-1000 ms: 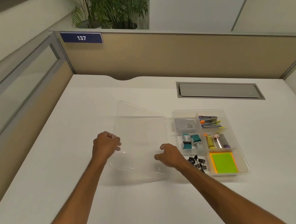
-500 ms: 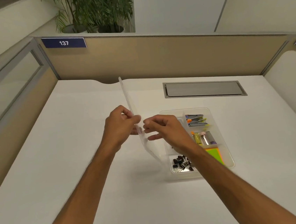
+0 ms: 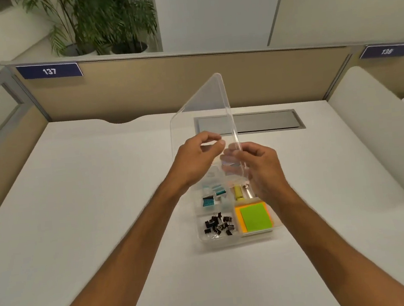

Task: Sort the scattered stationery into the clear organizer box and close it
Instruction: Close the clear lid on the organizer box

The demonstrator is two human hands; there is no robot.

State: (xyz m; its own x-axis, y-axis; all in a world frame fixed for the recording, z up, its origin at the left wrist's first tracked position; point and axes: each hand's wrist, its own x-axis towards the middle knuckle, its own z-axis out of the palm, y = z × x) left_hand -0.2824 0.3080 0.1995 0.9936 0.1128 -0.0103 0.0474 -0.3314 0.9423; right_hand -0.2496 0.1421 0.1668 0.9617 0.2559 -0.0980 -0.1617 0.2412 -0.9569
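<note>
The clear organizer box [image 3: 230, 243] sits on the white desk, its compartments holding black binder clips [image 3: 219, 225], teal clips [image 3: 211, 196], a yellow item [image 3: 238, 192] and green sticky notes [image 3: 255, 217]. Both hands hold the clear lid [image 3: 206, 107] tilted steeply in the air above the box's far half. My left hand [image 3: 197, 162] grips the lid from its left side. My right hand [image 3: 259, 164] pinches the lid's right edge. The box's far compartments are hidden behind my hands and the lid.
A grey cable hatch [image 3: 267, 121] is set into the desk behind the box. Tan partition panels with plates 137 [image 3: 49, 71] and 138 [image 3: 386, 51] close the back. A white rounded panel [image 3: 373, 130] borders the desk on the right.
The lid has been lifted off the desk from left of the box, turned upright and carried right, over the box. Both hands moved with it; the camera view shifted right.
</note>
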